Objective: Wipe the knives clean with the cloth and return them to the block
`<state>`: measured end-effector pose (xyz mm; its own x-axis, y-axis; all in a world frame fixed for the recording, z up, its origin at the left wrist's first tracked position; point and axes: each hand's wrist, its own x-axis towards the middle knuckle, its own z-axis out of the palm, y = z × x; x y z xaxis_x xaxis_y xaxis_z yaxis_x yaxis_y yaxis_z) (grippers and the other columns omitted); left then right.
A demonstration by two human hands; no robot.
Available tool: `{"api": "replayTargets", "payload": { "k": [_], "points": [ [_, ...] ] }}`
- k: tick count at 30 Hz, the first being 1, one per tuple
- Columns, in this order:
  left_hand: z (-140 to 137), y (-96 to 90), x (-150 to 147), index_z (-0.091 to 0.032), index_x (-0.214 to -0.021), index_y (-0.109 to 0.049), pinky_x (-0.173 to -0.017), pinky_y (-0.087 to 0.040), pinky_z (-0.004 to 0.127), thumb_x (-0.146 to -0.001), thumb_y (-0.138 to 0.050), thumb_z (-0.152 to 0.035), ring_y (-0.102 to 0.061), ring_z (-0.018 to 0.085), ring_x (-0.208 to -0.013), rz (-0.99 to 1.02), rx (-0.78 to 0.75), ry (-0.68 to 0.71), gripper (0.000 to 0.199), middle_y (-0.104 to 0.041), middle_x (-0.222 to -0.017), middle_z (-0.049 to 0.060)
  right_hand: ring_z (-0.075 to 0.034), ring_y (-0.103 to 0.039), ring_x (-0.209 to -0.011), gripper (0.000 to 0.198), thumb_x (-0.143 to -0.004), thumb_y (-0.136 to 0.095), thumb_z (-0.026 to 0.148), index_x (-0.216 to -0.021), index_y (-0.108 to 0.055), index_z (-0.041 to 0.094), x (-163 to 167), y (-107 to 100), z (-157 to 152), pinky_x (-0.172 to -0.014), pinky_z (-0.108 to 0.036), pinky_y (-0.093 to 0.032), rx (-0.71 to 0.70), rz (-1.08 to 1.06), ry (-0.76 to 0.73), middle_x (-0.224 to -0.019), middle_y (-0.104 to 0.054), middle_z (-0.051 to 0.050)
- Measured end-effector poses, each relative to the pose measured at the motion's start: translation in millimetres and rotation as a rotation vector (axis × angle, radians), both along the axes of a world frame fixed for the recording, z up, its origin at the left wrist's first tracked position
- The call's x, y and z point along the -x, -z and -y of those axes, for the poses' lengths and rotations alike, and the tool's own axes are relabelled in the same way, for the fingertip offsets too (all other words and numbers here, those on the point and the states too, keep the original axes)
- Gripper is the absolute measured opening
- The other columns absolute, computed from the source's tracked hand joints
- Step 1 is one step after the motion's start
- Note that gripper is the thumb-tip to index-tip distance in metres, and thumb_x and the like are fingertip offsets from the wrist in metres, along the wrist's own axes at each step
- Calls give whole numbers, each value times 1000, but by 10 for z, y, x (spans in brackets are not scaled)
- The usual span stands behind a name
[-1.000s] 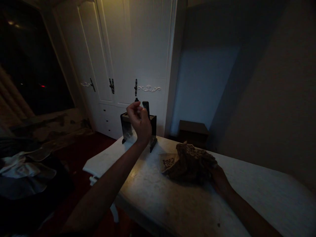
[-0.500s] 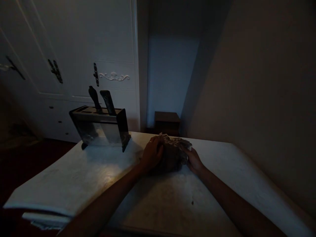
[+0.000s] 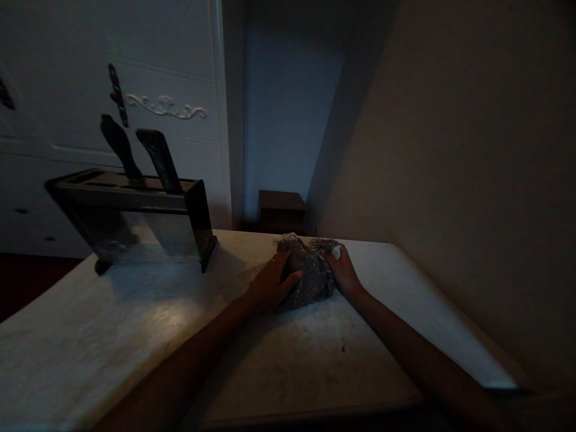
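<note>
A soft, dark purplish-brown bag (image 3: 310, 279) with a crumpled, clear-looking plastic top rests on the pale tabletop (image 3: 180, 360). What fills it is too dim to make out. My left hand (image 3: 272, 281), a ring on one finger, grips its left side, with the thumb lying across the front. On the other side, my right hand (image 3: 345, 270) holds the upper right corner, fingers closed on the gathered edge and partly hidden by it.
To the left stands a knife block (image 3: 135, 219) with see-through sides and two black-handled knives. White cabinets (image 3: 180, 66) rise behind it. A brown wall (image 3: 441, 150) runs along the right. A small dark box-shaped piece (image 3: 282, 201) sits beyond the table's far edge.
My view has come closer and turned right, so the knife block appears larger and further left. The bag's top now shows a dip between my hands, which both stay on it.
</note>
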<state>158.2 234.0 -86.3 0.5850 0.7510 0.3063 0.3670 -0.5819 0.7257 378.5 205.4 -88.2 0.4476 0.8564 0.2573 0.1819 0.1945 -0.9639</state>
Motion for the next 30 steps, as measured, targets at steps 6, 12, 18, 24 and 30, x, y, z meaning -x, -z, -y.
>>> {"api": "replayTargets", "payload": {
  "k": [6,12,18,24,30],
  "points": [
    [132,-53,-47,-10,-147,-32,-115,-30,48,-87,-53,-50,-39,32,-136,40,73,195,75,-40,-149,19,-26,-50,-125,76,-82,-63,55,-144,-32,25,187,-166,298,-108,-47,-38,-19,404,-40,-137,-51,-12],
    [195,68,-141,-19,-141,-43,-103,-45,44,-72,-66,-28,-47,32,-130,312,309,394,74,-46,-146,12,-32,-14,-148,96,-73,-71,60,-152,-27,26,345,-405,471,-118,-53,-18,138,909,-374,-160,-17,-12],
    [3,131,-226,-20,-133,-42,-88,-53,39,-58,-71,-22,-66,26,-105,697,904,230,81,-64,-120,14,-35,-30,-142,122,-59,-84,49,-155,-15,20,106,-519,462,-111,-50,-33,312,981,-506,-156,-27,-19],
    [-109,-40,-82,-14,-102,-59,-78,-54,33,-54,-78,-25,-69,19,-79,696,842,110,52,-70,-88,7,-37,-54,-123,101,-65,-77,32,-153,-27,24,15,-716,747,-95,-45,-47,511,1228,-370,-149,-41,-16],
    [-105,-50,-42,-14,-94,-64,-69,-54,30,-55,-78,-27,-65,16,-68,587,762,42,43,-70,-80,4,-36,-64,-102,91,-62,-74,32,-147,-40,27,-703,-712,1033,-78,-43,-50,651,1365,-144,-138,-54,-16]
  ]
}}
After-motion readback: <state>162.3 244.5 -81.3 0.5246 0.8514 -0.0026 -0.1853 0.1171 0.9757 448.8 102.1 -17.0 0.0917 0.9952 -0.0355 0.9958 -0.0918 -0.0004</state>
